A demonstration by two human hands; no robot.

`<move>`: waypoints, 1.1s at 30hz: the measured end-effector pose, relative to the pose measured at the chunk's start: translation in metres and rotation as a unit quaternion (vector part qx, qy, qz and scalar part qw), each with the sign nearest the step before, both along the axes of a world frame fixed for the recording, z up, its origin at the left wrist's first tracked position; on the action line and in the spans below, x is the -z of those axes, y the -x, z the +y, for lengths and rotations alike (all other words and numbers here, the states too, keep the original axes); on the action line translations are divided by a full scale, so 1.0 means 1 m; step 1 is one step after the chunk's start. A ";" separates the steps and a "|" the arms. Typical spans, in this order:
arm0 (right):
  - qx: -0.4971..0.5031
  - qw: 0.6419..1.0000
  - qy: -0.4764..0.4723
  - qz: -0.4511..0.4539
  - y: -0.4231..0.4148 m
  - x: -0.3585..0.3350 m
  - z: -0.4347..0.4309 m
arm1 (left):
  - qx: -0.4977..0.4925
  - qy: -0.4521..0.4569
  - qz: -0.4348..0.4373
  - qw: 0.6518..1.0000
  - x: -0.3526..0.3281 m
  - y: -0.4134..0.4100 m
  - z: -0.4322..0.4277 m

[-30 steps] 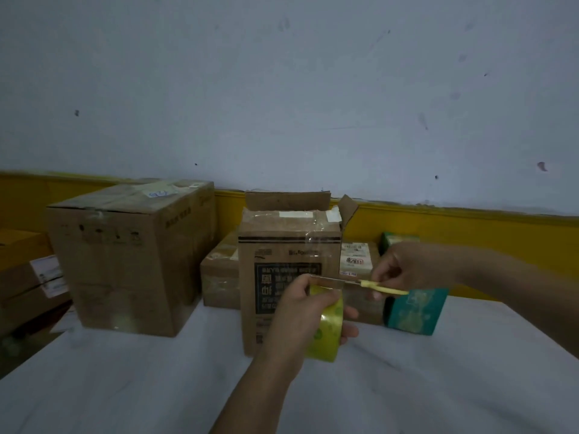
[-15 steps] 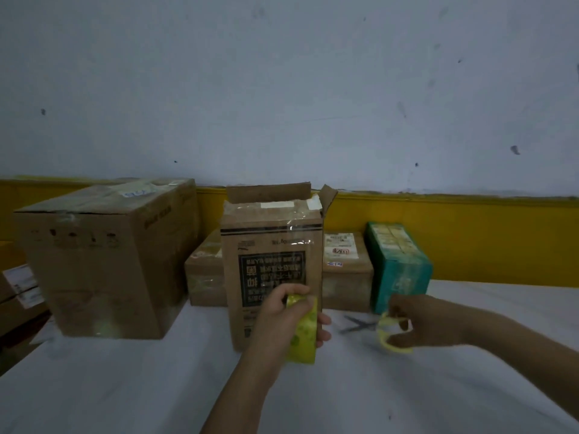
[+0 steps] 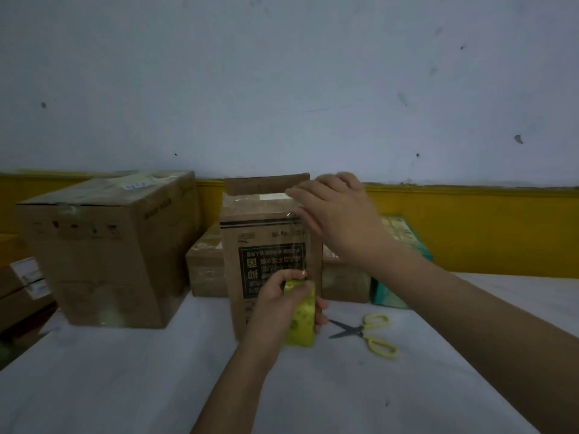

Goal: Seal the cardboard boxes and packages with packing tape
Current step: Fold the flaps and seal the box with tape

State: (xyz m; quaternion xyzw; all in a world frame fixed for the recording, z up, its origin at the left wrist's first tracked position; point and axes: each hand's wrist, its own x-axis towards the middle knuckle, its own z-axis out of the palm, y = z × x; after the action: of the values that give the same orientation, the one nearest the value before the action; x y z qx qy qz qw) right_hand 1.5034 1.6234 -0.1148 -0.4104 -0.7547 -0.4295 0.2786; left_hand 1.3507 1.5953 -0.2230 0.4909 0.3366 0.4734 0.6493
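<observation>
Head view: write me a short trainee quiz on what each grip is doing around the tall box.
1. True or false: the right grip holds the yellow-handled scissors.
2. What does the left grip hold? A) the yellow tape roll B) a marker C) a knife
3. Which box does the right grip touch, and where?

Key
1. False: the scissors lie on the white table, with neither grip on them.
2. A.
3. The tall cardboard box, at its top right corner.
</observation>
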 end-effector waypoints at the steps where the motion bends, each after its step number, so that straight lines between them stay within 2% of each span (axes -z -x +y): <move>1: 0.038 0.998 0.046 -0.032 0.007 0.000 0.009 | 0.000 0.001 0.003 1.000 -0.001 0.001 -0.002; 3: 0.077 0.990 0.113 -0.044 0.011 0.012 0.024 | 0.004 0.004 0.001 1.000 -0.002 0.004 -0.006; 7: 0.047 0.996 0.081 0.001 0.011 0.034 0.032 | -0.004 0.010 0.000 1.000 -0.002 0.018 -0.015; 12: 0.082 0.986 0.135 -0.047 0.010 0.030 0.009 | 0.004 0.002 0.002 1.000 -0.006 0.032 -0.033; 14: 0.028 0.982 0.180 0.048 0.022 0.033 -0.018 | 0.012 -0.004 0.002 1.000 -0.008 0.041 -0.043; 16: -0.040 0.943 0.285 0.166 0.039 0.043 -0.045 | 0.014 -0.016 0.013 1.000 -0.010 0.052 -0.051; 18: -0.041 0.895 0.403 0.187 0.054 0.055 -0.065 | 0.002 -0.021 0.030 0.999 -0.011 0.063 -0.062; 19: -0.032 0.886 0.424 0.186 0.060 0.058 -0.072 | -0.005 -0.018 0.041 0.999 -0.012 0.068 -0.069; 22: -0.016 0.876 0.430 0.218 0.076 0.063 -0.091 | -0.012 -0.002 0.055 0.998 -0.007 0.078 -0.095; 25: 0.009 0.877 0.436 0.203 0.093 0.074 -0.118 | -0.006 0.032 0.055 0.998 0.001 0.088 -0.127; 28: -0.025 0.868 0.452 0.205 0.106 0.089 -0.150 | 0.014 0.097 0.033 0.995 0.006 0.100 -0.165; 31: -0.072 0.841 0.482 0.234 0.113 0.096 -0.181 | 0.009 0.133 0.085 0.987 0.015 0.113 -0.203; 33: -0.106 0.802 0.505 0.301 0.116 0.094 -0.198 | -0.002 0.153 0.122 0.981 0.020 0.124 -0.225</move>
State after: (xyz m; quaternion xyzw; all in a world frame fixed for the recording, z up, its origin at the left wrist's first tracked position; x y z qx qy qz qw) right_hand 1.3874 1.4258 -0.2088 -0.5194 -0.7815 0.1896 0.2891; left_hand 1.2269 1.3702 -0.2432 0.4392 0.4827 0.3538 0.6701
